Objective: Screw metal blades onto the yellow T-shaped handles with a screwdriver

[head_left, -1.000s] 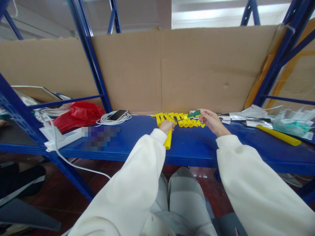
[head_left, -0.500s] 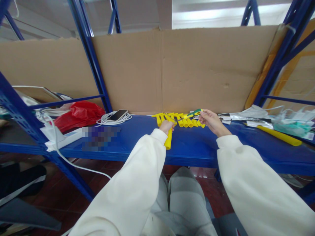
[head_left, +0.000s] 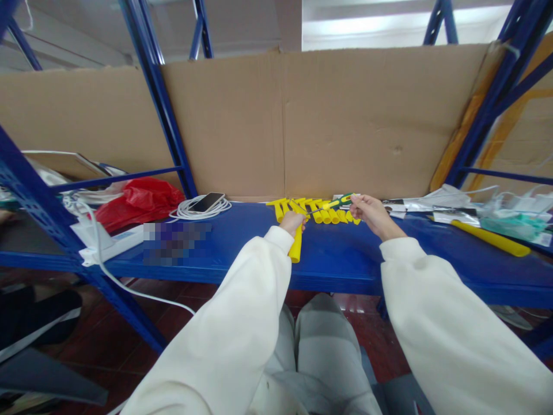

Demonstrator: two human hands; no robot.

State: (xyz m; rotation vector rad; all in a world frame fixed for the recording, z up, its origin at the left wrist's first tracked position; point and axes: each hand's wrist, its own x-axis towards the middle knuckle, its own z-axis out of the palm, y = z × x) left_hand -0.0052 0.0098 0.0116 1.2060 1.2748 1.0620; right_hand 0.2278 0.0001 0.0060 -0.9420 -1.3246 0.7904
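Note:
My left hand (head_left: 294, 222) is closed round a yellow tube-shaped piece (head_left: 295, 248), whose round lower end sticks out below the fingers. In my right hand (head_left: 368, 212) the fingers pinch the end of a screwdriver (head_left: 339, 202) with a green and yellow handle. Its thin shaft slants down to the left and reaches my left hand; the tip is hidden there. Behind my hands several yellow tube-shaped pieces (head_left: 326, 215) lie side by side in a row on the blue shelf (head_left: 250, 242).
A phone (head_left: 207, 202) rests on a coiled white cable (head_left: 184, 210) at left, near a red plastic bag (head_left: 140, 202) and a white power strip (head_left: 114, 242). At right lie a long yellow tube (head_left: 492, 237) and plastic packets (head_left: 455, 217). Cardboard (head_left: 345, 121) stands behind.
The screwdriver handle has shifted very slightly down and left with my right fingers. My left hand and the yellow piece in it stay where they were.

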